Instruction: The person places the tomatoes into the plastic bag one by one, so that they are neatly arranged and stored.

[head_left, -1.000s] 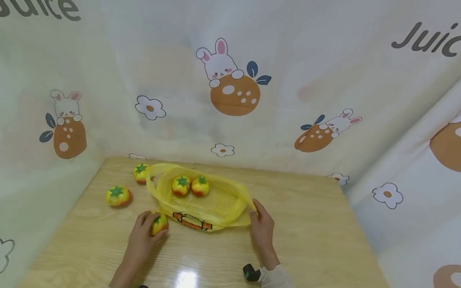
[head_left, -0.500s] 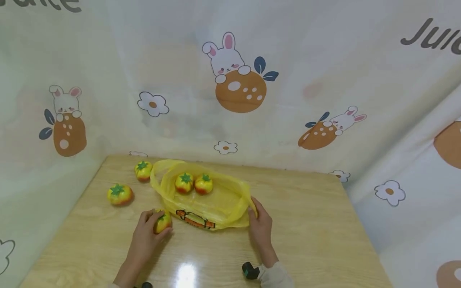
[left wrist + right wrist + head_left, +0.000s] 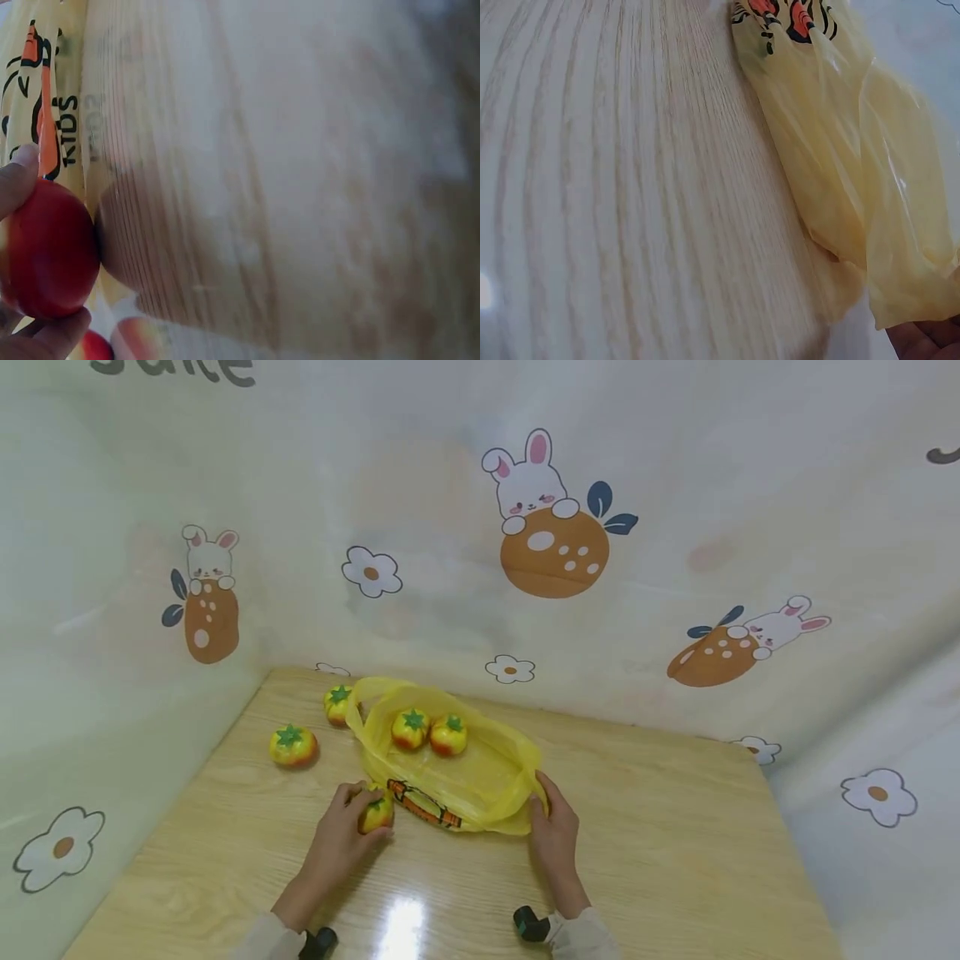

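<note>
My left hand [image 3: 337, 839] grips a yellow-and-red toy tomato [image 3: 377, 815] with a green leafy top, low at the tabletop by the near left side of a yellow plastic bag [image 3: 487, 768]. In the left wrist view, thumb and fingers lie round the red underside of this tomato [image 3: 52, 251], right beside the printed bag [image 3: 71, 97]. The bag lies with its mouth spread, two toy tomatoes [image 3: 410, 729] inside it. At its right end, my right hand [image 3: 556, 827] pinches the bag's edge; the right wrist view shows little of that hand below the crumpled plastic [image 3: 907, 195].
Two more toy tomatoes rest on the wooden table [image 3: 660, 843]: one [image 3: 293, 746] left of the bag, another [image 3: 338, 705] behind it, close to the bag's handle loop. A printed curtain [image 3: 420, 627] hangs along the table's back and sides.
The head view has swung left, so everything appears further right. My left hand has brought its tomato nearer to the bag's printed side. My right hand keeps its hold on the bag.
</note>
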Demonstrator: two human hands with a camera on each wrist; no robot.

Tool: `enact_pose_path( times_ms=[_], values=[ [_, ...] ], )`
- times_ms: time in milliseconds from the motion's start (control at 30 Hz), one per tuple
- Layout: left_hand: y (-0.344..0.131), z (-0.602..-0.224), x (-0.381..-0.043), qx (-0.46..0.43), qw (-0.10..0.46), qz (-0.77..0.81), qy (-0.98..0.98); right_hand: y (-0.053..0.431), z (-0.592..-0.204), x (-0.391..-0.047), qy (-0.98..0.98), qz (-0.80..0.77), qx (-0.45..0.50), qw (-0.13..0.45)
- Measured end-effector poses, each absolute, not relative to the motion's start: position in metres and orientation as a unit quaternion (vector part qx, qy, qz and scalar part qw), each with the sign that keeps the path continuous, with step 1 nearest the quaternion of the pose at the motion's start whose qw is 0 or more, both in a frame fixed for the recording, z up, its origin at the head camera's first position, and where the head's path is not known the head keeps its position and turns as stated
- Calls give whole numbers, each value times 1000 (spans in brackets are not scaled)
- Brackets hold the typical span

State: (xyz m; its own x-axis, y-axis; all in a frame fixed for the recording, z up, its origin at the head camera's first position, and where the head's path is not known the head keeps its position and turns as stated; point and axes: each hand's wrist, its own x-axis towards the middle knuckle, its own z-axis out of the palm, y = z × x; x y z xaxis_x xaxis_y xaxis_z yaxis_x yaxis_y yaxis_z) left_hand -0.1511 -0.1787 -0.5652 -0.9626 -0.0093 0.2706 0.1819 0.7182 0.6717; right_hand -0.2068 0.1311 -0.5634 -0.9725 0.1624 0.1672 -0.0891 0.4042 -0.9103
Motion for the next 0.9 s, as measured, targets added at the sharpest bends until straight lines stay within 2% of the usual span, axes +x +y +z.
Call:
enact_pose_path(
  times_ms=[133, 367, 767, 900],
  values=[
    [-178, -570, -150, -37, 126, -372, -919, 133, -564, -209, -842, 525, -7, 121],
    [-175, -571, -151, -45, 131, -373, -917, 144, -559, -217, -845, 508, 25, 166],
    [-181, -557, -166, -50, 97, -375, -921, 164, -556, -237, -865, 479, 2, 150],
    [-189, -552, -165, -60, 90, -359, -927, 159, -562, -236, -860, 495, -4, 125]
  ],
)
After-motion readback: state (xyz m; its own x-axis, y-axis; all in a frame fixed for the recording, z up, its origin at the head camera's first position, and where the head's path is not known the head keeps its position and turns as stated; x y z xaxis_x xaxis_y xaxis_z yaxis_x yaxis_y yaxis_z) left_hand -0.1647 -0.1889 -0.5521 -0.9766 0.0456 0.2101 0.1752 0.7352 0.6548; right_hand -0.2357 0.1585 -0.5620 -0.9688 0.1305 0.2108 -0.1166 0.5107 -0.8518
